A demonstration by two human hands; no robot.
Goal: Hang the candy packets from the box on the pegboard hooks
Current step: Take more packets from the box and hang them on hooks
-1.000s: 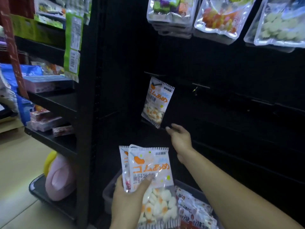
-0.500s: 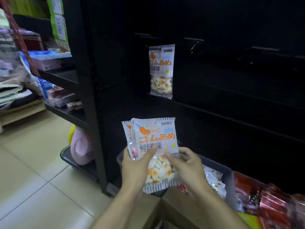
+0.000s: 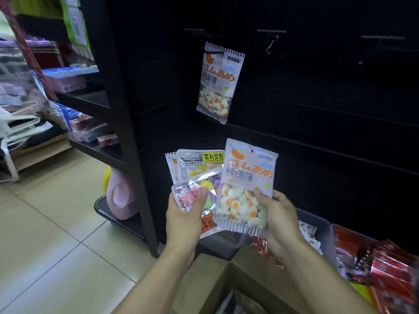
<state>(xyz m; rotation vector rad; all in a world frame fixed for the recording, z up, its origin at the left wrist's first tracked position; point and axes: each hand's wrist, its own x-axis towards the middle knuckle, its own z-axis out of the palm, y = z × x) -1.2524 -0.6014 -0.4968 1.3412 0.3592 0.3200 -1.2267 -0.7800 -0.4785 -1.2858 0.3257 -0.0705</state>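
The head view shows the right hand (image 3: 277,214) has just pulled one egg-candy packet (image 3: 246,186) clear of the stack, ready for hanging. It pinches the packet's lower edge, fingers curled shut. The left hand (image 3: 184,215) clamps the remaining packets (image 3: 195,177). Above, one packet (image 3: 216,83) already hangs from a hook (image 3: 197,31); neighbouring hook (image 3: 271,31) stands empty.

White-and-orange candy packet (image 3: 247,177) with striped edges; black pegboard (image 3: 317,98).

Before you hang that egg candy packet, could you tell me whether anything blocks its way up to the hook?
Nothing visible does. The right hand holds the egg candy packet below the hook, where one hung packet already sits.
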